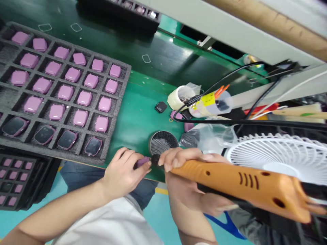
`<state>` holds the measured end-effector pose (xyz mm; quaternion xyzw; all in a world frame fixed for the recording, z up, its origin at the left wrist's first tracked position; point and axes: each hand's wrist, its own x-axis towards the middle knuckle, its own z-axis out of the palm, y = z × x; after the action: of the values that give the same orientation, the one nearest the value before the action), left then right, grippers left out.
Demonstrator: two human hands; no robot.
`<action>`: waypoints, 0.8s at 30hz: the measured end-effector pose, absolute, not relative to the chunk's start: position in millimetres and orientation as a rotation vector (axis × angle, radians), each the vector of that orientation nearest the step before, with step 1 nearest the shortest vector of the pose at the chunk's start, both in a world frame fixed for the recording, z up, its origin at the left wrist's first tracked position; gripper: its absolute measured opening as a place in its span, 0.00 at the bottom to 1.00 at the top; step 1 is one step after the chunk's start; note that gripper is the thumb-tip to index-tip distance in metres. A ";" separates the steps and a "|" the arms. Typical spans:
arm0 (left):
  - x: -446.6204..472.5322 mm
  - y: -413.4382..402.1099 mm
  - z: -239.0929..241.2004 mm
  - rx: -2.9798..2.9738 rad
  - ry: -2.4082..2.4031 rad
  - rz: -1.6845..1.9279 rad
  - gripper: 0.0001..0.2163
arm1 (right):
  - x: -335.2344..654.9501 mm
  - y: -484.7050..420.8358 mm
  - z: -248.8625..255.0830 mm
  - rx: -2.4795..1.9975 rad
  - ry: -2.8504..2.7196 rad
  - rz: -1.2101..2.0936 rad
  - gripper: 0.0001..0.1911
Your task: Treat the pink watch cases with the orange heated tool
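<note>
My left hand (124, 172) pinches a small pink watch case (142, 161) at the near edge of the green bench. My right hand (184, 170) is wrapped round an orange electric screwdriver (245, 185), whose black tip (154, 160) touches the pink case. A dark foam tray (120, 102) to the left holds several pink watch cases (65, 92); the nearest row shows dark screens (66, 139).
A round black dish of tiny screws (162, 143) sits just beyond the hands. A white fan (278, 156) stands at right. Tape roll (178, 98), cup of tools (212, 103), cables, a loose black part (160, 107) and clear bags lie behind. A second tray (17, 180) is lower left.
</note>
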<state>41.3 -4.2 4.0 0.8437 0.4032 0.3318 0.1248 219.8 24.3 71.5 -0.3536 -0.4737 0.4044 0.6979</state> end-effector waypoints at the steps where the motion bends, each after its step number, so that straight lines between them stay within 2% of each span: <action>1: 40.2 -4.2 4.5 2.461 1.175 0.957 0.08 | 222.7 26.7 71.6 -0.802 -1.031 0.866 0.26; 7: 32.3 -5.0 5.8 2.490 1.024 0.809 0.16 | 233.7 44.2 67.4 -0.822 -0.905 0.723 0.24; 11: 35.0 -4.3 5.2 2.474 1.123 0.841 0.11 | 227.2 49.3 62.4 -0.801 -0.894 0.723 0.23; 15: 36.3 -3.3 7.6 2.448 1.133 0.814 0.13 | 223.0 48.7 60.3 -0.801 -0.906 0.778 0.23; 24: 36.0 -4.7 7.6 2.440 1.088 0.829 0.08 | 226.7 47.7 56.8 -0.766 -0.923 0.852 0.24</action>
<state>36.0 -4.7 7.6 0.8594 0.3832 0.2921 0.1713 226.7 47.7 56.8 -0.3493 -0.4209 0.3888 0.7414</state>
